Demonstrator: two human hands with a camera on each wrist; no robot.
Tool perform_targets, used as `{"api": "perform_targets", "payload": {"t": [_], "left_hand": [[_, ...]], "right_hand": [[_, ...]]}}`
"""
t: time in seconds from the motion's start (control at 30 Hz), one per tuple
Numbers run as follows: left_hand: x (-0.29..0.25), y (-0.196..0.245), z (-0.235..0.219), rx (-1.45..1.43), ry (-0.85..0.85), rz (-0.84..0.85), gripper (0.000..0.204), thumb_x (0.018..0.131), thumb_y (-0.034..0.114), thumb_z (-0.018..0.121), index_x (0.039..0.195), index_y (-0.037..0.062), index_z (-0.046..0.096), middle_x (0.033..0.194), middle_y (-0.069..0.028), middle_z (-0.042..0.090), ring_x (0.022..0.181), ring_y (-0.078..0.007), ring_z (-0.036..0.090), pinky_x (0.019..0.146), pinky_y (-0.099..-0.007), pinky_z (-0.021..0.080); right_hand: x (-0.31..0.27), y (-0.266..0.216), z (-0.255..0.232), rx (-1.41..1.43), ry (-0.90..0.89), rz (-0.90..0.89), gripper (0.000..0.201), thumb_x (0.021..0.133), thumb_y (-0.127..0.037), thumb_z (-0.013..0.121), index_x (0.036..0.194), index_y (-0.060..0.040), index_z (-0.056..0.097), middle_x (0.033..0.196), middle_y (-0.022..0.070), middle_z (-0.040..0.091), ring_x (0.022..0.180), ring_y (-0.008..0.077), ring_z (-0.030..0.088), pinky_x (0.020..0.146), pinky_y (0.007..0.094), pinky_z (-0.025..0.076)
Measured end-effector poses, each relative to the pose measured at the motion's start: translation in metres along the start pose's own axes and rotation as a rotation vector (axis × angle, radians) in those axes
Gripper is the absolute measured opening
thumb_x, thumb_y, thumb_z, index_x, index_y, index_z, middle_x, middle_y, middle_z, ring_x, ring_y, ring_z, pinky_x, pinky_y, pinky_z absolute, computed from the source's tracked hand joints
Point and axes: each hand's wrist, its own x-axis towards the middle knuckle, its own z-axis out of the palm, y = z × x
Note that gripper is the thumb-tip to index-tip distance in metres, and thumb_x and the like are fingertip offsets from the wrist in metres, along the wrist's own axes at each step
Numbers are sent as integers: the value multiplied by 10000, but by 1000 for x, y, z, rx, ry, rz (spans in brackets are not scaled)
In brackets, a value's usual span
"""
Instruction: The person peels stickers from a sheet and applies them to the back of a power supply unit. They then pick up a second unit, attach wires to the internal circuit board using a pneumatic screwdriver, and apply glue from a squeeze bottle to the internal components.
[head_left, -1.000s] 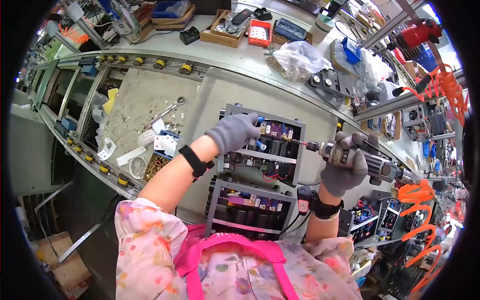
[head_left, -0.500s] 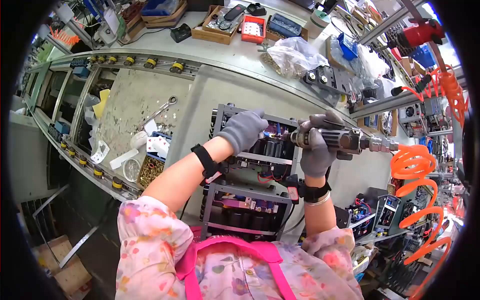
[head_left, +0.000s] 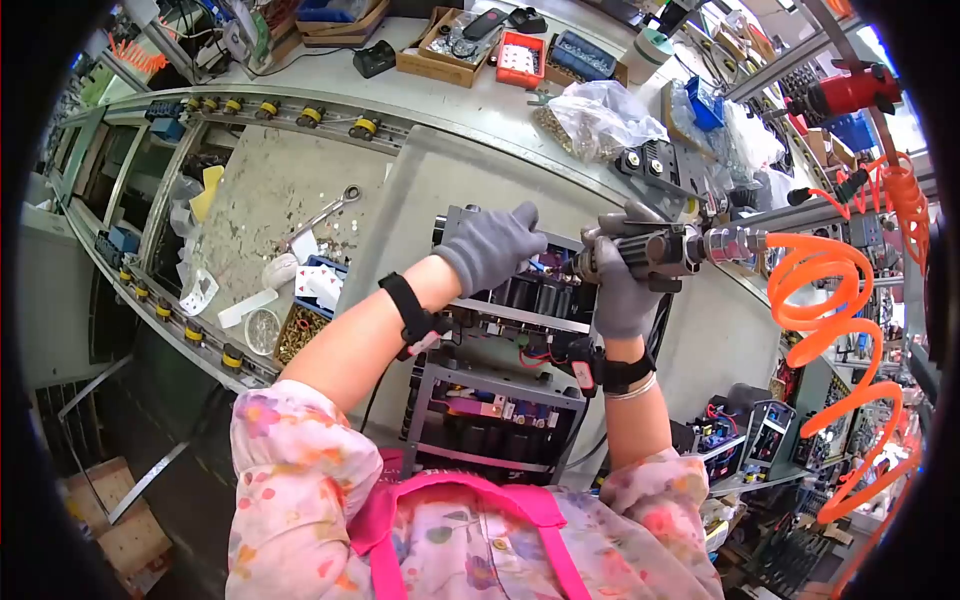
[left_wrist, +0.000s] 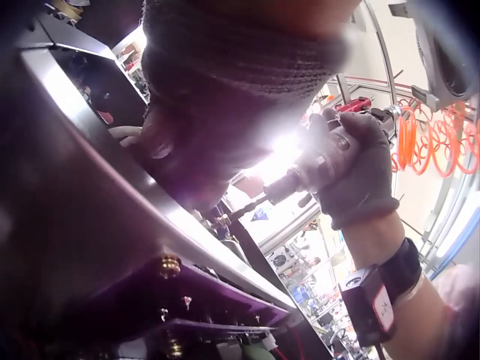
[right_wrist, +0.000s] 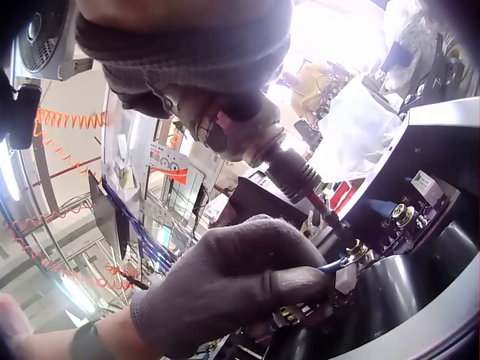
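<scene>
My gloved right hand (head_left: 625,285) grips a grey air tool (head_left: 650,252) over the upper right of an open metal-framed unit (head_left: 540,318). In the right wrist view, the tool's bit (right_wrist: 330,217) meets a brass fastener (right_wrist: 357,249) inside the unit. My gloved left hand (head_left: 492,250) is over the unit's upper left; in the right wrist view its thumb and fingers (right_wrist: 300,283) pinch a blue-sleeved lead (right_wrist: 333,266) beside that fastener. Black cylinders (right_wrist: 394,289) lie close by. From the left wrist, the right hand (left_wrist: 360,169) shows round the tool.
A second framed unit (head_left: 490,450) stands nearer my body. An orange coiled hose (head_left: 820,275) runs from the tool down the right side. A wrench (head_left: 325,215) and a bin of brass parts (head_left: 298,335) are to the left; red tray (head_left: 521,60) at the back.
The right hand has brought the tool leftward over the unit, and its bit has gone down inside the frame. The left hand stays at the unit, slightly shifted. The hose has swung with the tool.
</scene>
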Motion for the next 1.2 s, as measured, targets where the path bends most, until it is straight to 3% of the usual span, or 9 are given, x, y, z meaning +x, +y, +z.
{"api": "perform_targets", "payload": {"t": [0.17, 0.4, 0.73, 0.87, 0.97, 1.03, 1.1, 1.17, 1.2], "left_hand": [[2, -16, 6, 252, 29, 188, 174, 784, 163, 569, 921, 57, 585, 803, -94, 591, 733, -258, 630, 586, -361, 510], [16, -13, 28, 274, 78, 35, 59, 785, 133, 544, 818, 86, 556, 748, -103, 576, 633, -257, 634, 488, -361, 505], [23, -16, 30, 191, 24, 16, 98, 771, 105, 557, 855, 55, 563, 806, -138, 605, 633, -297, 641, 519, -387, 527], [17, -13, 16, -141, -24, -150, 234, 743, 85, 615, 962, 52, 538, 921, -164, 599, 857, -362, 619, 732, -424, 516], [-32, -10, -41, -374, 302, -206, 444, 769, 159, 659, 1185, 74, 530, 1099, -170, 587, 974, -346, 584, 877, -386, 467], [-87, -23, -76, -486, 318, -406, 372, 795, 164, 650, 1139, 46, 571, 978, -138, 644, 883, -231, 636, 761, -330, 510], [-156, -44, -92, -497, 424, -498, 309, 832, 177, 637, 1099, 30, 584, 820, -55, 623, 691, -109, 583, 617, -270, 501], [-234, -69, -87, -554, 327, -828, 227, 853, 176, 604, 1048, 60, 607, 772, -20, 608, 527, -43, 496, 430, -228, 398], [-266, -73, -83, -547, 299, -988, 228, 842, 185, 609, 1030, 55, 606, 777, -48, 619, 590, -98, 538, 515, -258, 431]], "right_hand": [[1, 5, 4, -7, 2, 2, 420, 759, 109, 579, 1155, 13, 475, 953, 119, 596, 822, 183, 629, 672, 294, 531], [-3, 18, 0, 4, -82, -27, 367, 769, 119, 566, 1097, -26, 491, 985, 116, 598, 849, 169, 602, 769, 319, 514], [-2, 24, 8, -25, -134, -33, 399, 768, 100, 585, 1138, -16, 486, 979, 112, 602, 843, 161, 602, 758, 299, 509], [4, 6, 16, -126, -98, 54, 448, 762, 84, 591, 1183, -8, 471, 979, 117, 601, 846, 165, 607, 755, 293, 515], [-1, -17, 15, -39, -55, -59, 441, 777, 35, 558, 1207, 4, 464, 985, 136, 589, 844, 191, 608, 722, 330, 530], [-4, -33, 6, 164, -81, -219, 481, 759, 45, 551, 1224, -26, 453, 1003, 130, 584, 836, 211, 614, 708, 352, 540], [-21, -63, -5, 236, -73, -167, 546, 738, 46, 537, 1267, -47, 437, 1005, 133, 561, 820, 242, 598, 655, 370, 538], [-46, -89, -19, 293, -111, -119, 554, 748, -5, 545, 1285, -79, 435, 1020, 134, 558, 840, 253, 577, 608, 345, 503], [-59, -86, -40, 290, -76, -107, 546, 756, -63, 571, 1286, -81, 438, 1044, 121, 555, 836, 243, 564, 660, 371, 503]]}}
